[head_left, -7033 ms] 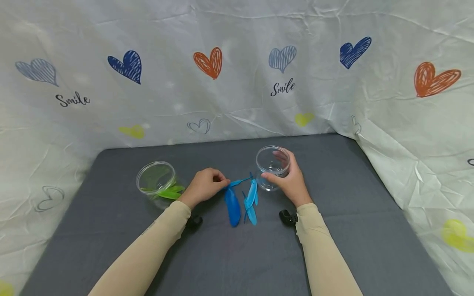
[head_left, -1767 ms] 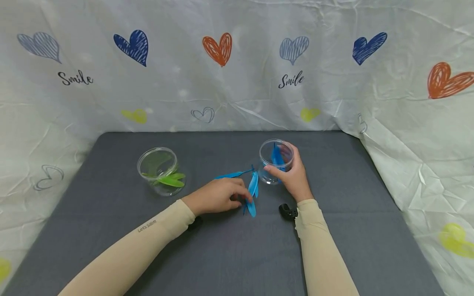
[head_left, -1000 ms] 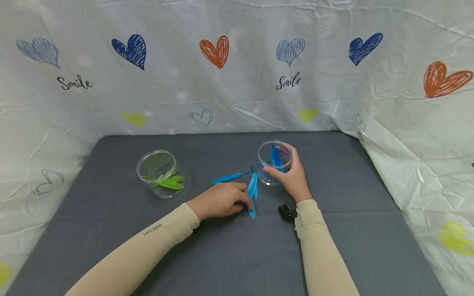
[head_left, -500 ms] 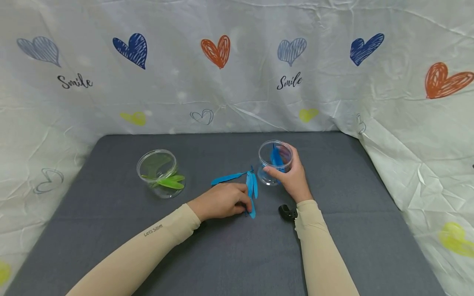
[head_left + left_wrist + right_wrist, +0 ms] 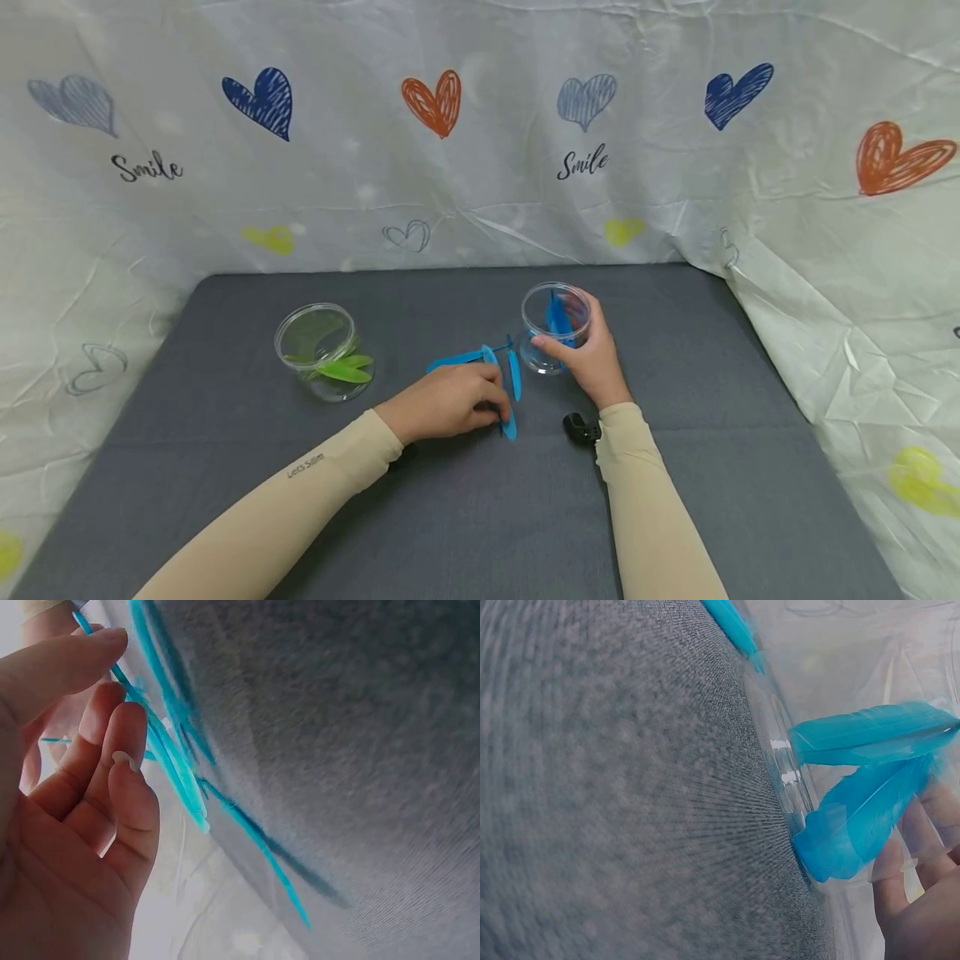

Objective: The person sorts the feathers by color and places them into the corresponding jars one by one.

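Note:
My left hand [image 5: 453,402] pinches a light blue feather [image 5: 169,761] between thumb and fingers, its tip lifted off the cloth in the left wrist view. Other light blue feathers lie around it, one [image 5: 515,375] to its right and one [image 5: 453,360] pointing left behind the hand. My right hand [image 5: 588,350] grips the side of a clear plastic jar [image 5: 536,354], fingers behind and thumb in front. Inside that jar stand darker blue feathers [image 5: 557,317]; the right wrist view shows two of them, an upper feather [image 5: 870,735] and a lower feather [image 5: 859,825], through the wall.
A second clear jar [image 5: 303,329] with green feathers [image 5: 345,369] stands on the left of the grey cloth [image 5: 480,533]. A black object [image 5: 579,429] is at the right wrist. A white curtain [image 5: 480,167] with printed hearts hangs behind.
Since seven seconds ago, darker blue feathers have come into the right jar. In the last half second, a light blue feather has swung left in my left hand; the right hand stays on the jar.

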`<control>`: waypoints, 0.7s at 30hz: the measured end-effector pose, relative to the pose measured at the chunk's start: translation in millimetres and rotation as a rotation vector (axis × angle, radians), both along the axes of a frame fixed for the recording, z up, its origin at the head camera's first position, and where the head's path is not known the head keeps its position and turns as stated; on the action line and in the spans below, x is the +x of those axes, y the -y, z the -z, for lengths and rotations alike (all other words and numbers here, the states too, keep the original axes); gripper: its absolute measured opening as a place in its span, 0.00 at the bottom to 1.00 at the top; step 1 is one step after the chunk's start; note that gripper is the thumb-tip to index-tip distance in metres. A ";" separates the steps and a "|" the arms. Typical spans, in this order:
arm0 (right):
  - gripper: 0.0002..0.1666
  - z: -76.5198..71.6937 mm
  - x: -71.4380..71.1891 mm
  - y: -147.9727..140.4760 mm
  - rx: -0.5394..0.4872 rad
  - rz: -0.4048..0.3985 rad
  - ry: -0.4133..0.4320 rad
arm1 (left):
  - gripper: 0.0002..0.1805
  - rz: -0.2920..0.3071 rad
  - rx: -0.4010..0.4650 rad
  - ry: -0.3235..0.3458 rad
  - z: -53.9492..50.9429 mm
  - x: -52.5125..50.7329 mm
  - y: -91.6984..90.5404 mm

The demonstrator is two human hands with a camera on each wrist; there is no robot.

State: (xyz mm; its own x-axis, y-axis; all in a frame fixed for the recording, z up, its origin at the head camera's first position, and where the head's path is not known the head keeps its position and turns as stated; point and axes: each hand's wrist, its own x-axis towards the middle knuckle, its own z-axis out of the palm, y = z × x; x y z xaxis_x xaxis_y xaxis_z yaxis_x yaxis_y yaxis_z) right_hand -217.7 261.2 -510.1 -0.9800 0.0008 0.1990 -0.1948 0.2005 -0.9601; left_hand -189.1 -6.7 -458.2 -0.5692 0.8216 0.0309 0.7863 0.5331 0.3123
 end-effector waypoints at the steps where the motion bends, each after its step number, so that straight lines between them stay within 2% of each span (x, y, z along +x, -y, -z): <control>1: 0.55 0.4 0.0 0.1 0.007 0.000 0.000 | 0.05 -0.001 0.009 0.000 -1.4 -0.2 0.4; 7: 0.54 3.0 -0.8 -0.2 0.021 0.003 -0.010 | 0.04 0.008 0.090 0.058 -9.4 -4.0 0.9; 14: 0.56 0.9 -0.8 0.2 0.016 0.006 0.000 | 0.04 0.013 0.190 0.138 -19.1 -13.3 0.2; 16: 0.57 -1.0 -0.2 0.4 0.014 0.006 0.008 | 0.05 0.012 0.213 0.147 -23.0 -15.9 0.5; 21: 0.57 -6.4 0.4 1.5 0.007 -0.004 0.027 | 0.06 -0.042 0.243 0.129 -33.8 -23.7 2.4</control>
